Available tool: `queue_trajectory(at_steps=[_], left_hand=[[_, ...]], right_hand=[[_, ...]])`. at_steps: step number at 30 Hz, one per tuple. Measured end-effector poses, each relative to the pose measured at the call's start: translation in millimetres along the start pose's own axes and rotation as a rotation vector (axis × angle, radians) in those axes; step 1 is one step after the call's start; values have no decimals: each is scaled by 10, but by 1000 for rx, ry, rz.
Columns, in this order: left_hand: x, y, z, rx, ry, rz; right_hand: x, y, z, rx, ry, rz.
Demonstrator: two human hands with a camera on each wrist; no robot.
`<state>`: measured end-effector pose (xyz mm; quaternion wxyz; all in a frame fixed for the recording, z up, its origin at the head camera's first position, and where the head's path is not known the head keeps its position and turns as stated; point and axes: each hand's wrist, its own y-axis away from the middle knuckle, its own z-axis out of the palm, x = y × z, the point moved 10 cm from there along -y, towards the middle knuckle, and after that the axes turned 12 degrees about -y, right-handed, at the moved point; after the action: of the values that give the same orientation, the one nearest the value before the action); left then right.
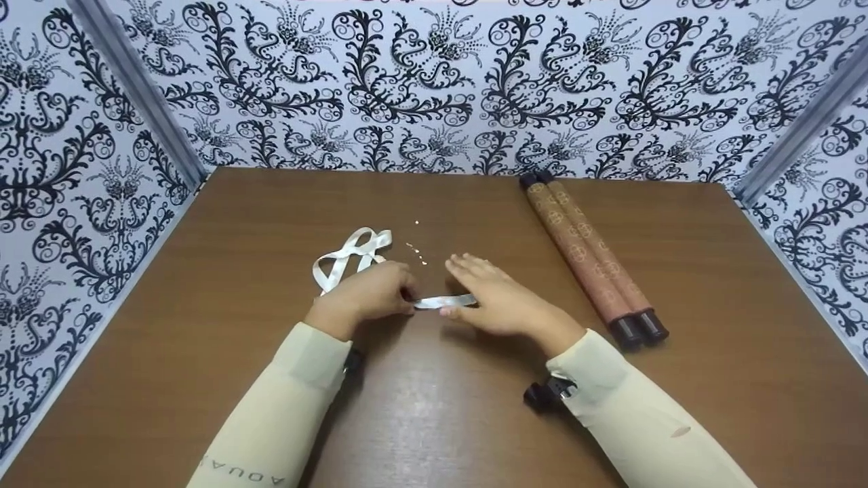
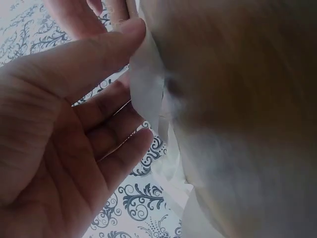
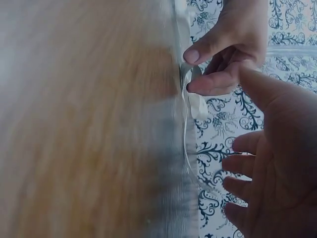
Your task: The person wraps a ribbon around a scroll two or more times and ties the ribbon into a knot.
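A white satin ribbon (image 1: 444,301) runs along the table between my two hands, and its loose loops lie beyond my left hand. My left hand (image 1: 369,291) pinches the ribbon between thumb and forefinger, which shows plainly in the right wrist view. In the left wrist view the ribbon (image 2: 146,84) hangs flat beside the thumb, while the other fingers lie loosely bent. My right hand (image 1: 505,301) is spread at the ribbon's short end, thumb near it and fingers extended. Nothing shows gripped in that hand (image 3: 285,163) in the right wrist view.
Two brown patterned tubes (image 1: 576,251) with black end caps lie side by side on the right of the wooden table (image 1: 420,427). Small white specks (image 1: 424,263) dot the surface beyond my hands. Walls with a black-and-white scroll pattern (image 1: 434,88) stand behind and at both sides.
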<state>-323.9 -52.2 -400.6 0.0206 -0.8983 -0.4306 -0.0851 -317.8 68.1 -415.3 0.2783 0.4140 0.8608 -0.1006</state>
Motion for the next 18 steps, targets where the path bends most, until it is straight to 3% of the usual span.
queue_trajectory(at_steps=[6,13,18], left_hand=[[14,-22,0,3,-7,-36],[205,-67,-49,80,122,43],[264,-72,-121,128,171,29]], right_hand=[[-59,-17,63,-20,-59,-36],[-144,-35,33,31,-161,-96],[-150,-41,-27,94,-218,-109]])
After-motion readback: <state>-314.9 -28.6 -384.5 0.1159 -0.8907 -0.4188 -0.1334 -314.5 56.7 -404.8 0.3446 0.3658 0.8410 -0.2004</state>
